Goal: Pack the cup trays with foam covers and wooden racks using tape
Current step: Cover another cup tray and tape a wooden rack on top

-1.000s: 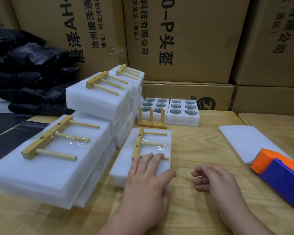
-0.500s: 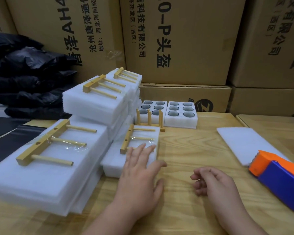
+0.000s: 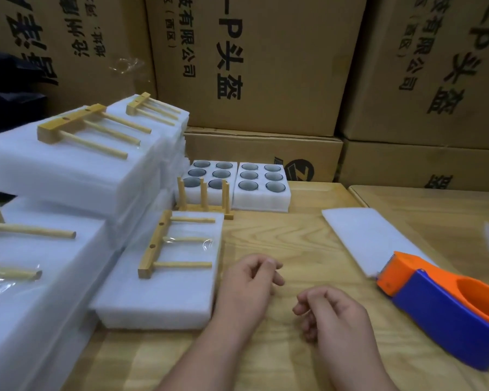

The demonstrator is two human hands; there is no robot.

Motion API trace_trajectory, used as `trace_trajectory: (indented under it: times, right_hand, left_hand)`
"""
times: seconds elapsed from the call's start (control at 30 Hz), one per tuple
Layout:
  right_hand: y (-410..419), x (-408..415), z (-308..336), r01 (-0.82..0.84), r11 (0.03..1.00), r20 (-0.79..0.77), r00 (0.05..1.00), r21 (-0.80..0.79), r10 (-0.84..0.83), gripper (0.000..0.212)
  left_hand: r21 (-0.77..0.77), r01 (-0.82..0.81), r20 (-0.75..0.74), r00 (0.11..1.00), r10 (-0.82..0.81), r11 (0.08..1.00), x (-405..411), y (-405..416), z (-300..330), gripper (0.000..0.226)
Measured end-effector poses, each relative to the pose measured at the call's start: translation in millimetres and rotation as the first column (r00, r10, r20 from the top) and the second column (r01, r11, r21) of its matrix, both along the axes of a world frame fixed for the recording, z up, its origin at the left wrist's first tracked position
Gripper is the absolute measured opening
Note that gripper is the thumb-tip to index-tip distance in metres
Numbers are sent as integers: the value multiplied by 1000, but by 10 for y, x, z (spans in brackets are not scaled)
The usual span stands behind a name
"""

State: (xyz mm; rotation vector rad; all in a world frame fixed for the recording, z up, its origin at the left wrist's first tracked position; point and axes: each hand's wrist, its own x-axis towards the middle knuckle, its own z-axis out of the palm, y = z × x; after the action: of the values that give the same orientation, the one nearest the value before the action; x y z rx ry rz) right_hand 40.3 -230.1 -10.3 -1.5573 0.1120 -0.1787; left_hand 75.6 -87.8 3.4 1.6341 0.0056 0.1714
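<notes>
- Taped foam pack [image 3: 164, 280] — wooden rack [image 3: 175, 244] flat on top — lies just left of our left fingers [image 3: 266, 266].
- Two open cup trays [image 3: 237, 184] sit beyond them.

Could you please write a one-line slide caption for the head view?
Both hands, left and right, hold nothing beside a taped foam pack; tape dispenser at right.

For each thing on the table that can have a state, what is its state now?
Left hand: loosely curled, holds nothing.
Right hand: loosely curled, holds nothing.
Nearest foam pack: covered, wooden rack taped flat on top.
Two cup trays: uncovered, cups visible.
Standing rack: upright, loose.
Foam cover: lying flat, unused.
Tape dispenser: resting on table, not held.
</notes>
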Motion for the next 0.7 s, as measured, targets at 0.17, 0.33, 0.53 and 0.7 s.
trace_trajectory:
  times: [0.17,0.33,0.53,0.7]
  right_hand:
    - [153,436,22,-2,848,116,990,-529,75,18]
    - [345,1361,71,79,712,96,995,-697,-18,7]
    - [641,2085,31,315,370,351,936,-874,31,60]
    - [754,2477,28,276,251,291,957,-928,23,65]
  left_hand:
    - [-176,-43,44,998,52,984,35,-23,-28,19]
    - [-136,-55,96,993,68,989,23,-53,-38,17]
    - [-63,-27,95,995,33,998,47,-95,-104,27]
    - [-27,-71,120,990,74,997,73,-111,-151,17]
